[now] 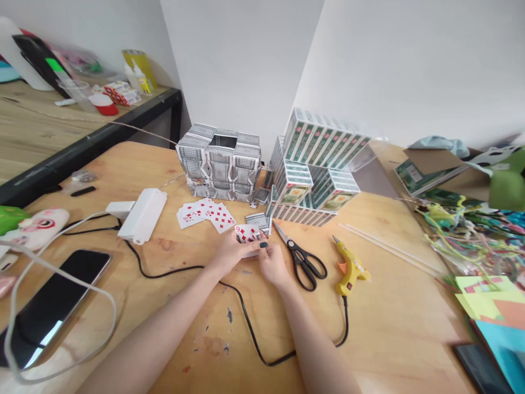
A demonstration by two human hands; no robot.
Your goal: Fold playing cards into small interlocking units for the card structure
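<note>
My left grip (pixel 233 253) pinches a white playing card printed with red diamonds (pixel 245 232), its thumb laid across the near edge. My right grip (pixel 271 261) is curled against the card's right end; its fingertips are partly hidden, so I cannot tell whether it pinches too. The card is above the pale wooden desk (pixel 184 339), in front of a grey-patterned playing card (pixel 259 220). To its left lies a loose fan of white red-diamond cards (pixel 223 218); behind that stands a blocky structure built of grey-patterned cards (pixel 221 171). Green-and-white card boxes (pixel 324 139) are stacked to its right. Black-handled metal scissors (pixel 304 261) lie just beside my right grip, with a yellow plastic glue gun (pixel 351 269) farther right.
</note>
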